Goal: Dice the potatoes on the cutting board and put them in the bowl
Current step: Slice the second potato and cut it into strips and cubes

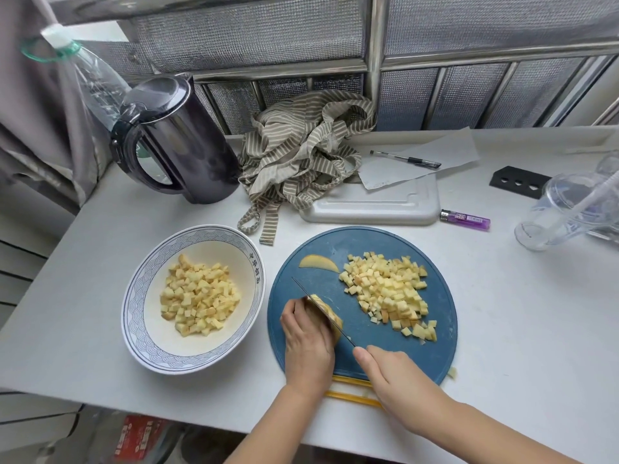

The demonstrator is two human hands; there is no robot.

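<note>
Beside one bowl (150,343), left hand (308,343) holds one potato chunk (335,321), right hand (392,370) grips one knife (321,309)

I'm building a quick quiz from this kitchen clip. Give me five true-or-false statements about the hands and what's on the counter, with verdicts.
1. The left hand holds a potato piece on the blue cutting board. True.
2. The right hand grips a knife whose blade is set against that piece. True.
3. The bowl is empty. False: it holds diced potato.
4. The diced pile on the board lies on the left-hand side of the knife. False: the pile lies on the right-hand side.
5. A purple lighter lies on the counter beyond the board. True.
</note>
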